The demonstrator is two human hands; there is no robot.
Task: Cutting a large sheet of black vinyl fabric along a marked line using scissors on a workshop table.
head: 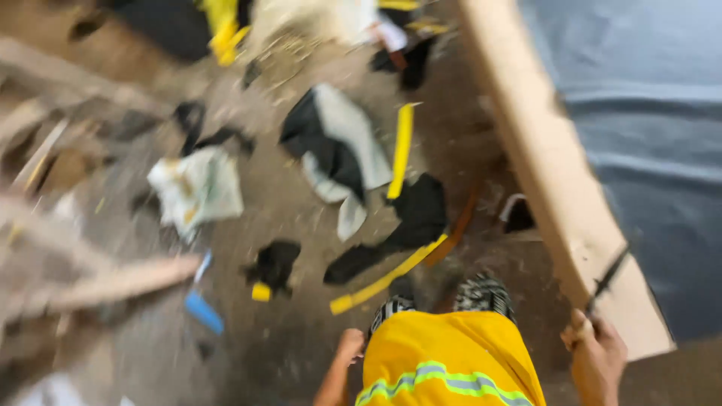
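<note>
The head view is blurred and looks down my yellow high-visibility vest (444, 361) to a dirty floor. My right hand (598, 357) is shut on a thin dark tool (608, 277) that points up along a pale wooden board (541, 150). The board runs diagonally from the top centre to the lower right. My left hand (348, 347) hangs beside my hip, loosely curled, with nothing seen in it. My patterned shoes (481, 293) show just above the vest.
Scraps litter the floor: yellow strips (404, 146), black and white fabric pieces (335, 146), a crumpled pale bag (197, 188), a blue piece (203, 310). Wooden laths (113, 282) lie at the left. A dark grey sheet (654, 135) lies right of the board.
</note>
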